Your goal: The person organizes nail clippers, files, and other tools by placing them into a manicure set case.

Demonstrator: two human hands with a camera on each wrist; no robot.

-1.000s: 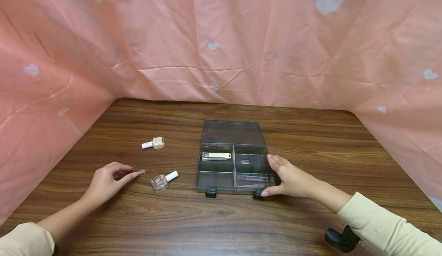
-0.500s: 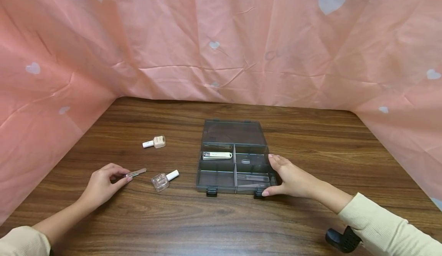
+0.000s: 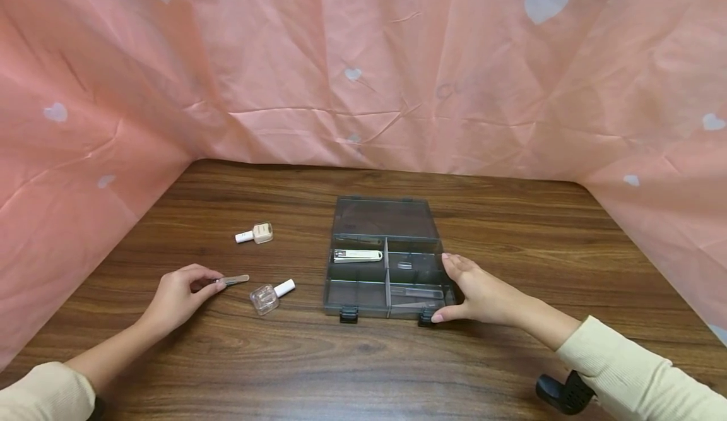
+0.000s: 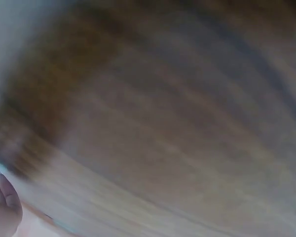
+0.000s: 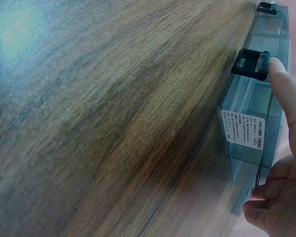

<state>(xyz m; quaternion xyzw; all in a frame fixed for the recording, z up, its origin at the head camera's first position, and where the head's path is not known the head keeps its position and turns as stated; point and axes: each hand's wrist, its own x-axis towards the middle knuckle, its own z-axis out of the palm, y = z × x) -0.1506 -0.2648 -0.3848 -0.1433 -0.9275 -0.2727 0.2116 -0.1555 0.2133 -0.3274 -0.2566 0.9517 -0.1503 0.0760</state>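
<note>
On the left of the head view, my left hand (image 3: 180, 295) pinches a small pair of metal tweezers (image 3: 237, 279) between thumb and fingers, just above the tabletop. A clear nail polish bottle (image 3: 264, 299) with a white cap lies right of it. My right hand (image 3: 483, 291) grips the right side of a smoky compartment box (image 3: 356, 295), its lid laid back. In the right wrist view the thumb (image 5: 286, 86) touches the box near a black latch (image 5: 251, 64), fingers curled at the side. A white nail clipper (image 3: 356, 255) sits in the back left compartment.
A beige nail polish bottle (image 3: 262, 233) lies farther back on the left. Thin flat items (image 3: 416, 293) lie in the box's front right compartment. Pink curtain (image 3: 363, 93) encloses the wooden table (image 3: 341, 370). The left wrist view is blurred.
My left hand has shifted its hold on the tweezers, drawing back slightly and then moving right and forward, with more of them showing. The right hand stays on the box.
</note>
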